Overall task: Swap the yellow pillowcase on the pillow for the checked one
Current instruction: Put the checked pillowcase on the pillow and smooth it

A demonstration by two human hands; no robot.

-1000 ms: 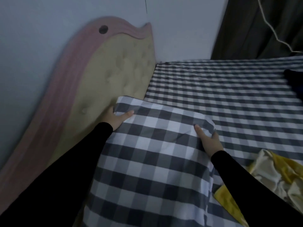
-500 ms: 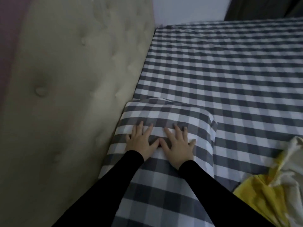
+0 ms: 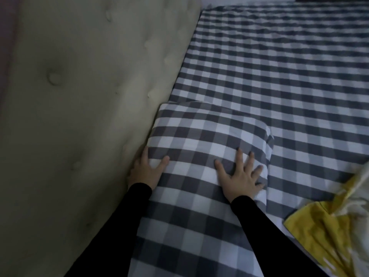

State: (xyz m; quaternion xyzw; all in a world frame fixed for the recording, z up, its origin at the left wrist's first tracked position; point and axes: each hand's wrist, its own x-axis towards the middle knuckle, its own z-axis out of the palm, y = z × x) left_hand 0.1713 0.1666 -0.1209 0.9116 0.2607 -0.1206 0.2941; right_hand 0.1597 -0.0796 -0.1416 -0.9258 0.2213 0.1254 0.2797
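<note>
From my remote feed, the pillow (image 3: pixel 201 176) in the checked pillowcase (image 3: pixel 199 136) lies on the bed (image 3: pixel 279 66), its left edge against the padded headboard (image 3: pixel 79 116). My left hand (image 3: pixel 146 168) rests at the pillow's 9 o'clock edge, thumb on top; my right hand (image 3: pixel 240 176) presses flat with fingers spread near 3 o'clock. The yellow pillowcase (image 3: pixel 327 232) lies crumpled at 4 o'clock, apart from the pillow.
</note>
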